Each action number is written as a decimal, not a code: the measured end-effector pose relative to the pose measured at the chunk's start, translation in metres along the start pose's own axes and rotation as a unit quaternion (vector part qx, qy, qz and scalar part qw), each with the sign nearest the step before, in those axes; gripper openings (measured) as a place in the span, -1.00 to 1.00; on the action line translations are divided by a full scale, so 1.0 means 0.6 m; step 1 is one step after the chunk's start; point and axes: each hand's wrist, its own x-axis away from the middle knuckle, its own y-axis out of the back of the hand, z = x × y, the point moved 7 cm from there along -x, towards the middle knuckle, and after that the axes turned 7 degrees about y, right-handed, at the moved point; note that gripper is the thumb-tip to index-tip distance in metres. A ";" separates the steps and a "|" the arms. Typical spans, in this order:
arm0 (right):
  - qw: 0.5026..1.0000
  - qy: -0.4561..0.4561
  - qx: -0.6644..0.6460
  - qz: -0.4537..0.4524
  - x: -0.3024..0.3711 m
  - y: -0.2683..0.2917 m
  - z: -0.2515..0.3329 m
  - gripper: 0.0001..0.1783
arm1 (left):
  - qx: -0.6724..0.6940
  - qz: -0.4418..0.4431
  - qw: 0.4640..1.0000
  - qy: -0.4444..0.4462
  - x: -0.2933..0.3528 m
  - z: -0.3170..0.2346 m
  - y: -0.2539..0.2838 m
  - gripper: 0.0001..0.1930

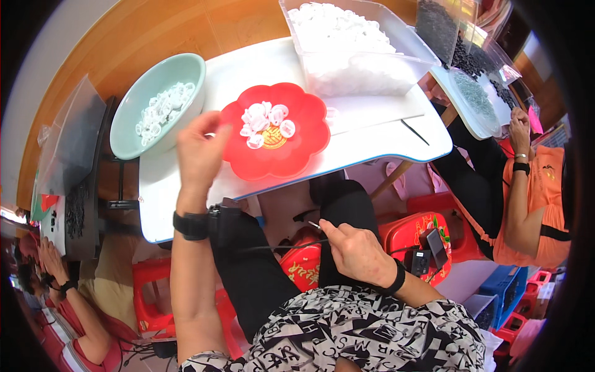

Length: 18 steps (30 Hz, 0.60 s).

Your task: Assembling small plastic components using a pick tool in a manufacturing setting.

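Observation:
My left hand (201, 152) is over the left rim of a red flower-shaped plate (304, 146), between it and a pale green bowl (118, 127). Its fingers are bent together; a speck of white shows by the fingertips, too small to make out. Several small white plastic rings (263, 118) lie in the plate on its gold print. More white pieces (166, 108) sit in the bowl. Low over my lap, my right hand (359, 251) is closed round a thin tool (315, 225) whose metal tip points up and left; the hand hides its handle.
A clear bin (365, 74) heaped with white pieces stands at the back of the white table (372, 146). A dark thin strip (414, 132) lies near the right corner. Co-workers sit at both sides; red stools (403, 232) are below. A cable runs across my lap.

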 end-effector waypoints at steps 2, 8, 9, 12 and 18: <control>1.000 -0.001 0.000 0.003 0.000 -0.001 -0.004 -0.52 | -0.179 0.038 0.978 -0.103 0.014 -0.028 -0.044 -0.81; 1.000 0.007 0.003 0.011 -0.002 -0.003 -0.005 -0.51 | -0.380 0.154 0.903 -0.124 0.018 -0.017 -0.114 -0.77; 1.000 0.003 0.001 0.013 0.000 -0.005 -0.007 -0.51 | -0.408 0.165 0.890 -0.115 0.018 -0.013 -0.121 -0.77; 1.000 0.003 -0.005 0.010 0.003 -0.007 -0.007 -0.51 | -0.422 0.165 0.884 -0.120 0.015 -0.008 -0.126 -0.79; 1.000 0.011 -0.022 -0.015 0.000 0.001 -0.006 -0.53 | -0.183 0.157 0.967 -0.080 0.050 -0.051 -0.091 -0.82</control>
